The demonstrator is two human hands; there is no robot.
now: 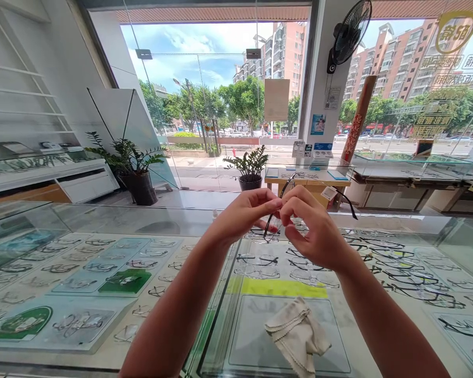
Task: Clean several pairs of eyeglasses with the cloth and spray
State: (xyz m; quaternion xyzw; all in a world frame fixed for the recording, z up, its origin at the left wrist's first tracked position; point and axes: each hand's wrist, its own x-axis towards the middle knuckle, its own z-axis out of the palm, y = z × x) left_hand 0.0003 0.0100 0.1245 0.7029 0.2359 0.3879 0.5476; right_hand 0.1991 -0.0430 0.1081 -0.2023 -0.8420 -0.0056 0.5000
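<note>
A pair of eyeglasses with thin dark temples is held up above the glass counter. Fingers of my left hand pinch it from the left, touching or nearly touching those of my right hand, which are curled round it from the right. One temple slants down between the hands; the other sticks out past my right hand, by a small white tag. My fingers hide most of the lenses and bridge. Below the hands, a crumpled beige cloth with zigzag edges lies on a pale grey mat.
Rows of eyeglasses fill the display counter on both sides. Green pads lie among frames at left. Beyond the counter stand potted plants, a small display table and the shop window. A wall fan hangs upper right.
</note>
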